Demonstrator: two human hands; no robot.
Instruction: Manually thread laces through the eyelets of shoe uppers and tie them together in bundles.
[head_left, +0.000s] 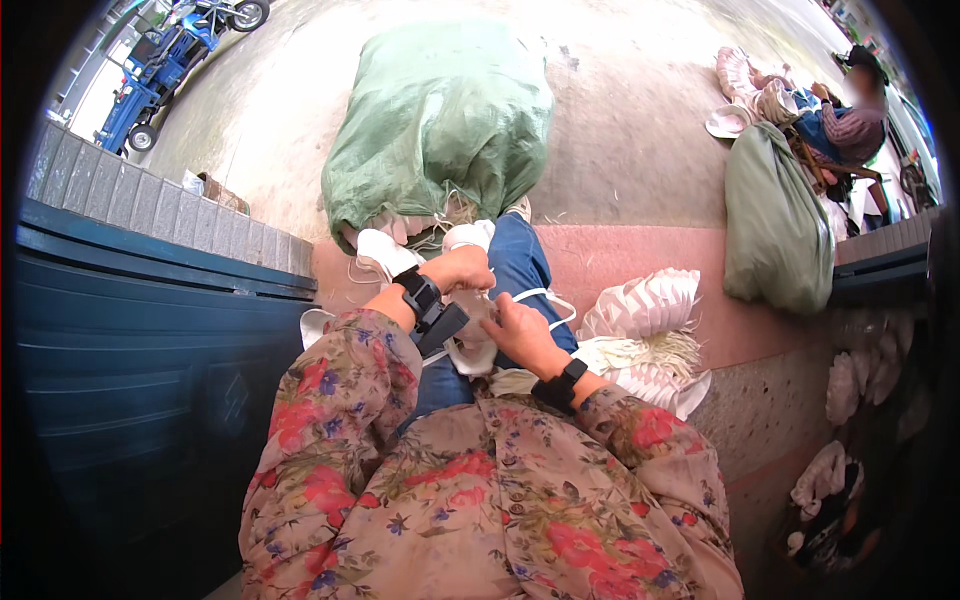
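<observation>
A pale shoe upper (472,318) lies over my lap between my hands. My left hand (458,268) is closed at its far end, the fingertips partly hidden. Close by on the right, my right hand (527,336) has its fingers pinched together at the side of the upper. A white shoelace (548,294) loops out beside the right fingers, over my blue trouser leg. Just what each fingertip grips is too small to make out fully. Beyond my hands are two white shoes (384,252), one left of the other.
A big green sack (440,110) stands ahead, pale pieces at its mouth. Stacked shoe uppers (640,303) and a bundle of pale laces (672,350) lie at my right. Farther right are another green sack (778,225) and a seated person (850,130). A blue door (150,370) flanks my left.
</observation>
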